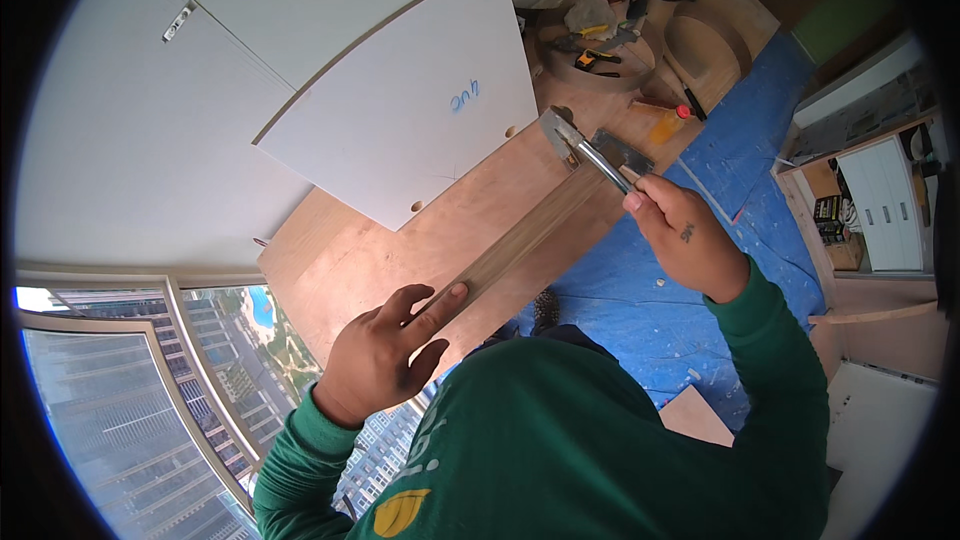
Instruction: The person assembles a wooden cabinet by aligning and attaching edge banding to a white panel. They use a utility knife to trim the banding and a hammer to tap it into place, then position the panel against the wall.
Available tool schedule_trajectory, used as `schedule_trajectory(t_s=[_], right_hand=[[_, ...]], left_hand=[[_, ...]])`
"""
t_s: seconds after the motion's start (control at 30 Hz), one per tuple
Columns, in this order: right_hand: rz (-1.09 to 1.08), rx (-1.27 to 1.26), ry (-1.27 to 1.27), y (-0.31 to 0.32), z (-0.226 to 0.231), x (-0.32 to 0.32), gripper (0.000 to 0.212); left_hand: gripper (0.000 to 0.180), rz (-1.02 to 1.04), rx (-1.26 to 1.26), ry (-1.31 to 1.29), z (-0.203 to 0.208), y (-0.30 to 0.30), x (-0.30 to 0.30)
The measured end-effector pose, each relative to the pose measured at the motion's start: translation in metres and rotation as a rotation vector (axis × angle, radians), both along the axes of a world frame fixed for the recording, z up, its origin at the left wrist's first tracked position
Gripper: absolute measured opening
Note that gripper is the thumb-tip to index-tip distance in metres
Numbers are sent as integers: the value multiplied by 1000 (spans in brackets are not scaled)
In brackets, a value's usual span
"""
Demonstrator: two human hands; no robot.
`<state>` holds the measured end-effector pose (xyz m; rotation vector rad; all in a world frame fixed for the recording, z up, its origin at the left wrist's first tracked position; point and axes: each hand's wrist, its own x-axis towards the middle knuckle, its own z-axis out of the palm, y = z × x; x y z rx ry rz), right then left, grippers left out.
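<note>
A hammer with a shiny metal shaft is gripped in my right hand, its head over the far end of a long wooden strip. The strip lies slantwise on a plywood work surface. At its near end, my left hand holds the strip, index finger laid along the top and thumb on the near side. Whether the hammer head touches the wood, I cannot tell. Close to the hammer lies a dark flat metal piece.
A large white curved-edge panel lies on the plywood. Farther back are curved brown strips, an orange clamp, bags and a bottle with a red cap. Blue sheeting covers the floor; a window stands at left.
</note>
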<state>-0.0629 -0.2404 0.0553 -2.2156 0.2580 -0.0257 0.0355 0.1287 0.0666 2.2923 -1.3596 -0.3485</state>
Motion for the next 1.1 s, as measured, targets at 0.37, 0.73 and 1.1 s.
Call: schedule_trajectory(t_s=[0.37,0.73,1.1], right_hand=[[-9,-203,104,72,16,8,26],[-199,-377,214,61,23,31,24],[-98,-299,185,80,17,15,30]], left_hand=[[89,33,122,-80,-9,59,-16],[79,14,113,-86,-8,69,-11],[81,14,146,-32,-5,70,-12]])
